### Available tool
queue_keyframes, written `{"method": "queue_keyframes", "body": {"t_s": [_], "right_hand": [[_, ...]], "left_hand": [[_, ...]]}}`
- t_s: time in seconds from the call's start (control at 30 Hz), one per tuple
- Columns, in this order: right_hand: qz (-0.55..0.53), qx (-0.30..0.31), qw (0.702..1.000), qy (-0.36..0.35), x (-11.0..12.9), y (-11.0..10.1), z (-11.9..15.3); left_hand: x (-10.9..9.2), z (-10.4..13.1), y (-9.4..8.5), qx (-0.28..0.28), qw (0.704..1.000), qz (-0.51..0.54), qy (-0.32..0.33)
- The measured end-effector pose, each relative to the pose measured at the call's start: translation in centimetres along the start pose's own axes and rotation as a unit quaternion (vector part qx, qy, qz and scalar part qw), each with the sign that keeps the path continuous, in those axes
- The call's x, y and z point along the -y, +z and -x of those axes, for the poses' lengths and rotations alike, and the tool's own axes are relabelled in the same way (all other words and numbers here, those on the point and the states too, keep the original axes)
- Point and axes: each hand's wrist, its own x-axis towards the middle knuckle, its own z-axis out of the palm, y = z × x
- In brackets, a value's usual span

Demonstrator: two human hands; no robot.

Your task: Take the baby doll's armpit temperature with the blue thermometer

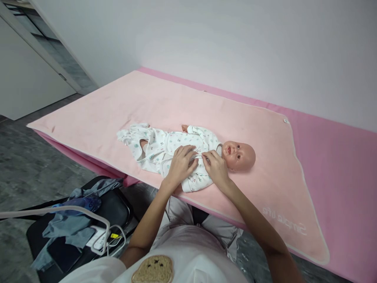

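A baby doll (239, 155) lies on its back with its head to the right. It wears a white baby outfit (179, 140) printed with small coloured figures. At the chest front, my left hand (182, 163) has its fingers closed on the cloth. Just to its right, my right hand (216, 167) pinches the outfit below the neckline, its fingertips close to those of my left. Whether the fingertips hold a tie or the cloth edge is too small to tell. One doll hand (184, 128) shows at the far sleeve, and a bare leg patch shows through an opening in the trousers.
A pale pink blanket (273, 177) with lettering lies over a darker pink table cover (338, 169) against a white wall (235, 47). Down at the left, a black chair (118, 202) holds grey-blue cloth (70, 228), a dark phone-like slab (63, 253) and a white cable (79, 209).
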Motion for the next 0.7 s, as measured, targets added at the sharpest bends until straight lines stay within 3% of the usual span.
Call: {"method": "queue_keyframes", "body": {"t_s": [0.2, 0.43, 0.57, 0.7], "right_hand": [[-0.024, 0.041, 0.999, 0.015, 0.5, -0.7, -0.5], [0.037, 0.202, 0.978, -0.024, 1.8, -3.3, -3.4], [0.046, 0.264, 0.962, -0.055, 2.1, -4.3, -4.8], [-0.032, 0.269, 0.961, -0.053, 1.5, -4.0, -5.1]], "left_hand": [[0.0, -0.1, 0.5, 0.001, 1.0, -0.025, 0.006], [0.0, -0.6, 1.1, 0.004, 0.997, -0.06, 0.041], [1.1, -0.6, 1.4, -0.004, 0.999, -0.009, 0.042], [2.3, -0.2, 1.8, -0.011, 0.999, 0.051, 0.014]]}}
